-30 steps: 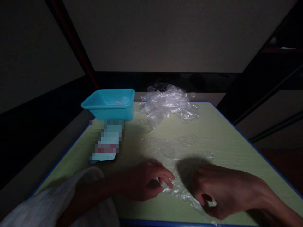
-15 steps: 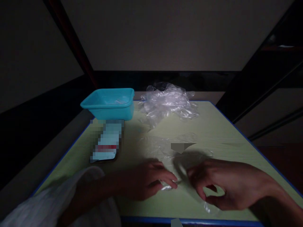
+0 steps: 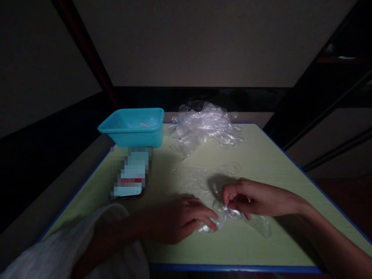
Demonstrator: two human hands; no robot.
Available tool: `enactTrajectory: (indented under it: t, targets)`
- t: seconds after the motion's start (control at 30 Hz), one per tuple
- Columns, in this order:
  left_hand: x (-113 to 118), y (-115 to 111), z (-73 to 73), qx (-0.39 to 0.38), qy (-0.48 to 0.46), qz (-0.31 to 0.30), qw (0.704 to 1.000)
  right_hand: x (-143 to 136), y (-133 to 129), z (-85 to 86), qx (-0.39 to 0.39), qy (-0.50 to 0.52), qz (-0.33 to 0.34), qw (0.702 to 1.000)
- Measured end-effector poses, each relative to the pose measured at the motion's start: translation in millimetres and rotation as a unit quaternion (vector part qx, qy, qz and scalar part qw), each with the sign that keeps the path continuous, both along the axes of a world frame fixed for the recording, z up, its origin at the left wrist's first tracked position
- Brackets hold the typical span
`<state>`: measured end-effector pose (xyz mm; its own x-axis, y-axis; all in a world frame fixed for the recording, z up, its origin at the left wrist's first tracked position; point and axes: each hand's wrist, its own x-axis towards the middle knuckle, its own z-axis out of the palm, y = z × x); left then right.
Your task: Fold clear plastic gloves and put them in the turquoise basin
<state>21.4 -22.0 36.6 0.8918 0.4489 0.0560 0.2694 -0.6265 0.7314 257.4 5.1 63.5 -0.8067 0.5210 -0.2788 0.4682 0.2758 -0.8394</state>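
A clear disposable plastic glove [image 3: 200, 178] lies spread on the table in front of me, thin and hard to make out against the surface. My left hand [image 3: 188, 219] rests low over its near part, thumb and fingers closed on a crumpled bit of the film. To its right, my right hand [image 3: 244, 197] pinches a shiny gathered fold of the same glove between thumb and fingertips. One finger-shaped flap [image 3: 261, 225] sticks out below my right hand. The parts of the film under both hands are hidden.
A heap of crumpled clear plastic gloves [image 3: 207, 126] sits at the back of the table [image 3: 273, 155]. At the back left stands a turquoise basin [image 3: 133, 137] with some clear plastic inside. A phone [image 3: 133, 170] with a blurred-out screen lies before it. Blue edging borders the table.
My right hand has moved up and slightly left, closer to my left hand, and now pinches a bunched fold of the glove. My left hand has stayed almost still.
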Motion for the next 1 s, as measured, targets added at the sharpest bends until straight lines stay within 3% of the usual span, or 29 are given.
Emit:
enactTrajectory:
  t: [0.2, 0.3, 0.37, 0.57, 0.83, 1.0]
  targets:
    - [-4.8, 8.8, -4.1, -0.137, -0.072, 0.052, 0.987, 5.9, 3.0, -0.6, 0.004, -0.004, -0.011, 1.0]
    - [-9.1, 17.2, -3.9, -0.162, -0.098, 0.086, 0.978, 7.9, 3.5, -0.1, 0.002, -0.003, -0.001, 1.0]
    - [-10.8, 20.9, -4.6, -0.166, -0.112, 0.077, 0.977, 8.1, 4.0, -0.6, -0.015, 0.001, 0.004, 1.0]
    - [-8.7, 16.9, -9.6, -0.13, -0.089, 0.042, 0.987, 10.4, 6.6, -3.0, -0.046, 0.03, 0.005, 0.998]
    - [-4.5, 6.5, 3.4, -0.012, -0.056, 0.0, 0.998, 2.5, 6.7, -5.6, 0.106, 0.013, -0.04, 0.994]
    - [-2.8, 0.3, 3.9, 0.034, -0.008, -0.012, 0.999, -4.3, 8.3, -14.5, 0.158, 0.02, -0.064, 0.985]
